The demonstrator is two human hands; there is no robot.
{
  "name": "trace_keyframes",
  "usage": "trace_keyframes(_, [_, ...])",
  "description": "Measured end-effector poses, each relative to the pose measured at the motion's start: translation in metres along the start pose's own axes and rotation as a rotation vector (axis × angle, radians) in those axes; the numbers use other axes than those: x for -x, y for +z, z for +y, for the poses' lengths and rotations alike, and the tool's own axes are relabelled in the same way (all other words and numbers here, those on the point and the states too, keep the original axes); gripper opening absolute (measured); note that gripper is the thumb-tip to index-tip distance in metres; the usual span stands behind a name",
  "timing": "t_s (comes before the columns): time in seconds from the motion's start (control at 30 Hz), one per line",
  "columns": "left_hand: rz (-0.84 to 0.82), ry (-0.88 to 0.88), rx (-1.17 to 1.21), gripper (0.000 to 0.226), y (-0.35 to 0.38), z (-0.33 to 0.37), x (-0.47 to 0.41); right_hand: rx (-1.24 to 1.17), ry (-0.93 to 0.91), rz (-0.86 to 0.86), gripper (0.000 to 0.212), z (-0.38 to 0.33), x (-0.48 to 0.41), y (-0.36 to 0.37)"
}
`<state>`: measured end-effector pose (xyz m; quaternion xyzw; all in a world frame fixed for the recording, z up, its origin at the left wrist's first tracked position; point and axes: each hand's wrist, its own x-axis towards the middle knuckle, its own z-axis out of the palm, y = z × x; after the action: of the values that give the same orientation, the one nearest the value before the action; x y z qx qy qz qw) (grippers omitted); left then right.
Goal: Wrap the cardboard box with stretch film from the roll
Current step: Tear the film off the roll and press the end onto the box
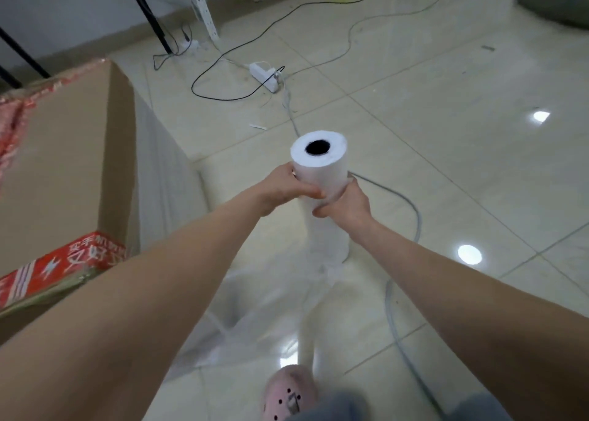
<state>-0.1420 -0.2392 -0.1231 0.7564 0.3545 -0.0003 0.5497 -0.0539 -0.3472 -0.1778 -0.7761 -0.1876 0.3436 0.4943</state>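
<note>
**Film on one side of the box, most of the wrap not yet shown**

Both hands are clamped on the roll point(318, 162), which stands upright with its dark core facing the camera. The left hand point(287, 186) grips it from the left, fingers curled round the front. The right hand point(345, 205) grips it just below from the right, and the two hands nearly touch. The roll is over the open middle of the floor point(446, 165), well away from the floor's far edge at the wall point(79, 12).

The cardboard box point(63, 165) stands on the floor to the left, its far corner near that wall edge. A sheet of stretch film point(165, 178) lies against the box's right side and trails loosely across the floor toward the foot of the roll. My reading is that the wrap has been started on at least one side and that further turns round the box are left.

The box is cut off at the left, so its other sides cannot be checked for film. Its top looks bare apart from red tape point(63, 267) at the ends. The film is clear and blurred, so where it is anchored is hard to make out. Whether the roll's lower end rests on the floor I cannot tell. A power strip point(264, 75) and cables point(414, 216) lie on the floor beyond, and a shoe point(290, 395) shows at the bottom.
</note>
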Motion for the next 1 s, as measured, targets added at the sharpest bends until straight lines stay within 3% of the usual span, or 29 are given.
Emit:
trace_keyframes(0.47, [0.2,0.017,0.283,0.059,-0.125,-0.002,-0.153,0.007,-0.118,0.003,0.073,-0.102,-0.177,0.075])
trace_keyframes(0.63, [0.289,0.019,0.339,0.055,-0.127,-0.004,-0.187,0.021,-0.153,-0.017,0.071,-0.102,-0.22,0.076])
trace_keyframes(0.73, [0.344,0.031,0.353,0.066,-0.114,-0.006,-0.196,0.015,-0.172,-0.05,0.082,-0.089,-0.234,0.069])
trace_keyframes(1.0, [0.402,-0.052,0.239,0.071,-0.085,-0.02,-0.2,0.086,-0.191,-0.111,0.082,-0.05,-0.251,0.076])
